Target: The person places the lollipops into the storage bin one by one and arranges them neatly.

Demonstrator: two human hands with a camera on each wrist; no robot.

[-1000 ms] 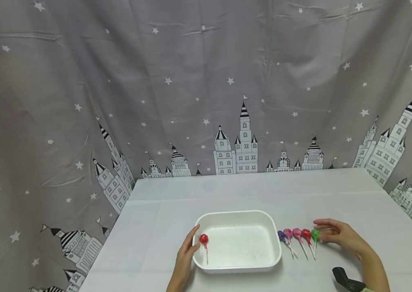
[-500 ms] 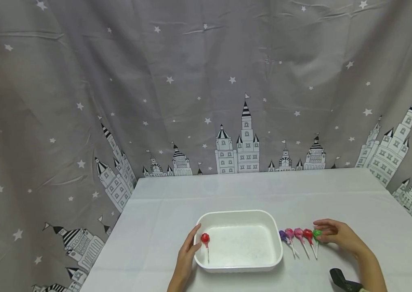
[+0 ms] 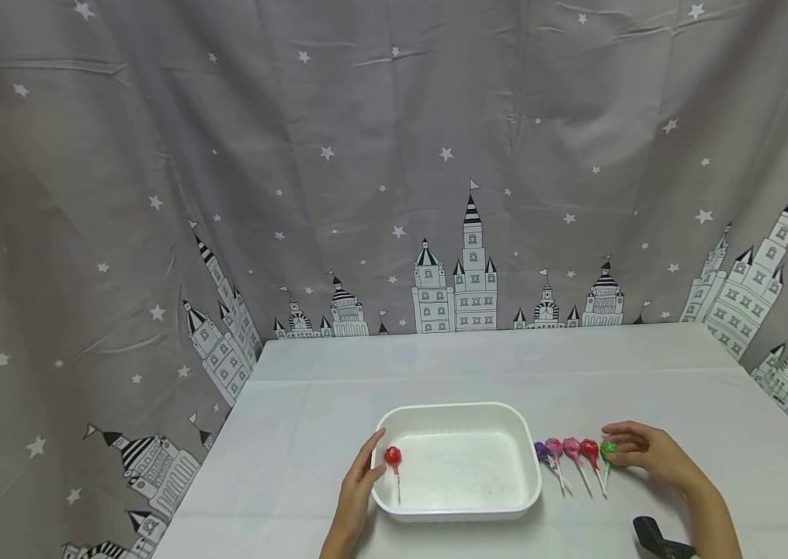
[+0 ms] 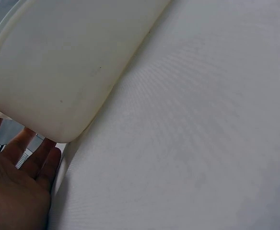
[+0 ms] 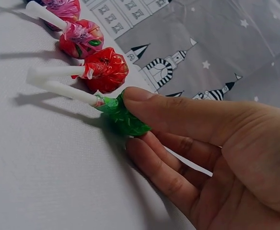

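A white rectangular tray (image 3: 463, 473) stands on the table, with one red lollipop (image 3: 393, 456) inside along its left wall. My left hand (image 3: 359, 489) holds the tray's left side, its thumb at the rim and its fingers along the outside; the left wrist view shows those fingers against the tray wall (image 4: 58, 72). To the right, my right hand (image 3: 652, 454) grips the green wrapped head of a lollipop (image 5: 128, 120), thumb on one side and fingers on the other. Beside it lie a red lollipop (image 5: 106, 69), two pink ones (image 3: 571, 448) and a purple one (image 3: 542, 451).
A white cloth covers the table (image 3: 366, 373). Behind it hangs a grey curtain (image 3: 366, 116) printed with castles and stars. A black device (image 3: 655, 536) is near my right forearm at the lower edge of the head view.
The right hand's fingers have closed in slightly around the green lollipop's head. My left hand stays at the tray, and the head view has shifted a little.
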